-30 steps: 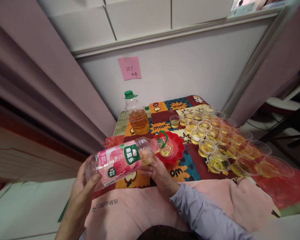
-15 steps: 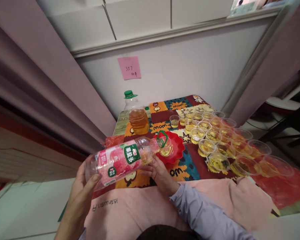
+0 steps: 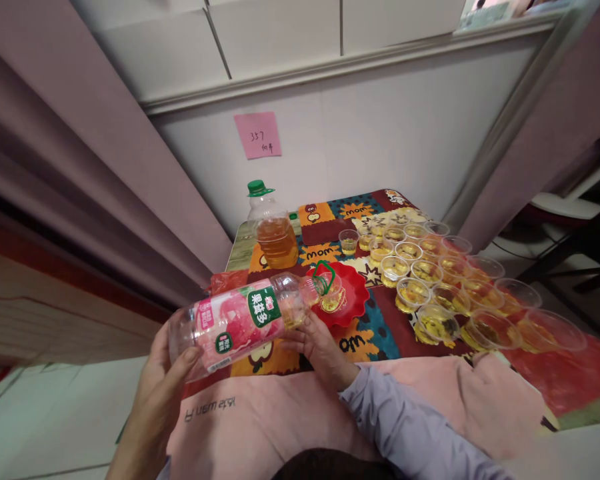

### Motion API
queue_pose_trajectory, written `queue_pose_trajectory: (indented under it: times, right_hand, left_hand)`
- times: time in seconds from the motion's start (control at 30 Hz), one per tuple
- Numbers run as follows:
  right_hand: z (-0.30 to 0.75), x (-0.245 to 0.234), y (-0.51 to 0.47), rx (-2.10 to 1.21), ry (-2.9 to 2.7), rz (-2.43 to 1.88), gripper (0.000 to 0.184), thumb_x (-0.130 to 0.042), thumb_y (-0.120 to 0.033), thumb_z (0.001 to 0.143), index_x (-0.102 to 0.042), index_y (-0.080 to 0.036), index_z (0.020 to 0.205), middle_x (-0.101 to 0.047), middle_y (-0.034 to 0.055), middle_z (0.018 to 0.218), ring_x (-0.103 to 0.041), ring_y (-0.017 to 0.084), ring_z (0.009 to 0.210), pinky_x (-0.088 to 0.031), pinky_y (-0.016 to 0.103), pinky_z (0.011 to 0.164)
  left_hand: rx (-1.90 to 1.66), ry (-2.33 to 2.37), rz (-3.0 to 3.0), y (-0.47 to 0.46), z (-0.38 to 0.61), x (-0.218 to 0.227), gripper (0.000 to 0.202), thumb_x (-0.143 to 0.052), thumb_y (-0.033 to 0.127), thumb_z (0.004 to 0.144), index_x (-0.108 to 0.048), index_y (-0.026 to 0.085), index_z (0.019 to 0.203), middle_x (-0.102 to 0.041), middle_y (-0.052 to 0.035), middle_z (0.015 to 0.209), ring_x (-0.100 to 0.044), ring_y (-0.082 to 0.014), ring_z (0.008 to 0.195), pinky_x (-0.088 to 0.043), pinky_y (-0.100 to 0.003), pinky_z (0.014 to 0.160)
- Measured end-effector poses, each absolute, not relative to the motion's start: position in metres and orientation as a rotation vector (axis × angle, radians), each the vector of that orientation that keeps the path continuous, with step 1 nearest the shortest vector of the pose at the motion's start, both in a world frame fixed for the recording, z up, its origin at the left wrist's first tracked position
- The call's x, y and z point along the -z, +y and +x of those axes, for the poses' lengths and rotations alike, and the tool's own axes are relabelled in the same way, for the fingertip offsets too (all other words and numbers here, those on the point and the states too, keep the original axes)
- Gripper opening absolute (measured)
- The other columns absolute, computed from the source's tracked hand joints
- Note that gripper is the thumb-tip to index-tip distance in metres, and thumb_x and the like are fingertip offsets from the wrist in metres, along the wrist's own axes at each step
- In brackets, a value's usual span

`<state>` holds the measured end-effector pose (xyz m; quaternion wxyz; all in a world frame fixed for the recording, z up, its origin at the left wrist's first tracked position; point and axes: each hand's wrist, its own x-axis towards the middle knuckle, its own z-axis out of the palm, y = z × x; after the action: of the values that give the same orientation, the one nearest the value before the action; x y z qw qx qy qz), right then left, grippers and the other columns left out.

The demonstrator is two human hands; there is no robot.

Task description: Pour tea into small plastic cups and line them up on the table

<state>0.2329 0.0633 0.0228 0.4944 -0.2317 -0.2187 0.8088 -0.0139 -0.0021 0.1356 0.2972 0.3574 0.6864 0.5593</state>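
Observation:
A clear plastic juice bottle with a pink and green label lies tilted in the air, its neck pointing right and slightly up in the view. My left hand grips its base end. Under the shoulder, my right hand supports the bottle with curled fingers. Yellow liquid has gathered by the neck, whose mouth, with a green ring, is over a small clear plastic cup. That cup holds some yellow liquid and stands in a red scalloped dish.
A large jug of amber liquid with a green cap stands behind the bottle. Many clear cups with yellow liquid crowd the table's right side. One cup stands left of the group. A pink cloth covers my lap. A wall is behind.
Almost nothing differs. The bottle stays tilted over the cup in both hands, and the view has shifted very slightly.

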Motion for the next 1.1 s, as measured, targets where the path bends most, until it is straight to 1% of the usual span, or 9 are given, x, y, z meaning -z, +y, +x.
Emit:
queue_pose_trajectory:
  times: [0.1, 0.2, 0.3, 0.37, 0.5, 0.57, 0.8, 1.0, 1.1]
  right_hand:
    - [0.234, -0.024, 0.063, -1.957, -0.537, -0.572, 0.082, -0.105, -0.073, 0.077, -0.075, -0.029, 0.14, -0.088, 0.007, 0.128, -0.087, 0.025, 0.104, -0.071, 0.037, 0.089]
    - [0.234, -0.024, 0.063, -1.955, -0.546, -0.569, 0.082, -0.104, -0.074, 0.078, -0.075, -0.03, 0.141, -0.088, 0.007, 0.129, -0.087, 0.025, 0.105, -0.07, 0.038, 0.09]
    - [0.234, -0.024, 0.064, -1.958, -0.54, -0.565, 0.084, -0.104, -0.074, 0.078, -0.074, -0.03, 0.143, -0.088, 0.0072, 0.129, -0.087, 0.024, 0.104, -0.07, 0.038, 0.09]
    - [0.234, -0.024, 0.064, -1.957, -0.536, -0.563, 0.086, -0.105, -0.073, 0.077, -0.074, -0.029, 0.143, -0.088, 0.0079, 0.129, -0.087, 0.025, 0.104, -0.07, 0.038, 0.091]
    - [0.233, -0.022, 0.064, -1.95, -0.555, -0.559, 0.083, -0.103, -0.074, 0.079, -0.075, -0.029, 0.142, -0.088, 0.0094, 0.13, -0.087, 0.026, 0.104, -0.07, 0.038, 0.089]
    - [0.233, -0.021, 0.064, -1.951, -0.561, -0.563, 0.083, -0.102, -0.076, 0.079, -0.075, -0.029, 0.142, -0.088, 0.0086, 0.129, -0.087, 0.026, 0.103, -0.069, 0.038, 0.089]
    - [0.235, -0.021, 0.064, -1.947, -0.59, -0.581, 0.082, -0.1, -0.078, 0.081, -0.074, -0.029, 0.142, -0.089, 0.0091, 0.129, -0.087, 0.027, 0.107, -0.069, 0.04, 0.091]
    - [0.235, -0.023, 0.063, -1.953, -0.578, -0.588, 0.087, -0.101, -0.081, 0.077, -0.074, -0.03, 0.142, -0.089, 0.0084, 0.129, -0.087, 0.027, 0.108, -0.069, 0.038, 0.09]
    - [0.235, -0.023, 0.063, -1.954, -0.584, -0.589, 0.086, -0.1, -0.08, 0.078, -0.074, -0.03, 0.144, -0.089, 0.0083, 0.13, -0.087, 0.027, 0.108, -0.068, 0.038, 0.09]
  left_hand:
    - [-1.485, 1.817, 0.966, -0.002, -0.014, -0.136, 0.107, -0.103, 0.076, 0.063, -0.068, 0.036, 0.156, -0.07, -0.0072, 0.17, -0.057, -0.0514, 0.163, -0.043, -0.062, 0.141]
    - [-1.497, 1.817, 0.95, -0.001, -0.014, -0.137, 0.113, -0.106, 0.074, 0.058, -0.068, 0.033, 0.156, -0.071, -0.0088, 0.168, -0.06, -0.049, 0.16, -0.053, -0.053, 0.133]
    - [-1.496, 1.823, 0.914, -0.001, -0.014, -0.137, 0.121, -0.107, 0.075, 0.053, -0.066, 0.031, 0.158, -0.069, -0.0102, 0.169, -0.06, -0.0479, 0.16, -0.055, -0.048, 0.13]
    - [-1.491, 1.831, 0.906, -0.001, -0.014, -0.138, 0.121, -0.106, 0.076, 0.053, -0.066, 0.032, 0.158, -0.071, -0.01, 0.167, -0.061, -0.0494, 0.159, -0.052, -0.053, 0.134]
    - [-1.465, 1.839, 0.938, -0.001, -0.011, -0.142, 0.108, -0.103, 0.078, 0.059, -0.067, 0.037, 0.153, -0.075, -0.0081, 0.159, -0.061, -0.0554, 0.157, -0.044, -0.07, 0.138]
    - [-1.463, 1.834, 0.951, -0.001, -0.01, -0.143, 0.103, -0.102, 0.077, 0.062, -0.067, 0.038, 0.151, -0.074, -0.0081, 0.159, -0.059, -0.0569, 0.159, -0.041, -0.073, 0.139]
    - [-1.47, 1.874, 0.972, -0.001, -0.006, -0.148, 0.099, -0.099, 0.074, 0.064, -0.069, 0.037, 0.151, -0.074, -0.0086, 0.161, -0.06, -0.0559, 0.158, -0.042, -0.071, 0.139]
    - [-1.448, 1.892, 0.951, -0.001, -0.002, -0.152, 0.107, -0.099, 0.078, 0.061, -0.067, 0.036, 0.153, -0.072, -0.0111, 0.164, -0.059, -0.0578, 0.159, -0.043, -0.074, 0.136]
    - [-1.461, 1.899, 0.951, -0.002, -0.001, -0.154, 0.106, -0.1, 0.075, 0.061, -0.068, 0.034, 0.154, -0.074, -0.0113, 0.161, -0.061, -0.0541, 0.157, -0.049, -0.067, 0.134]
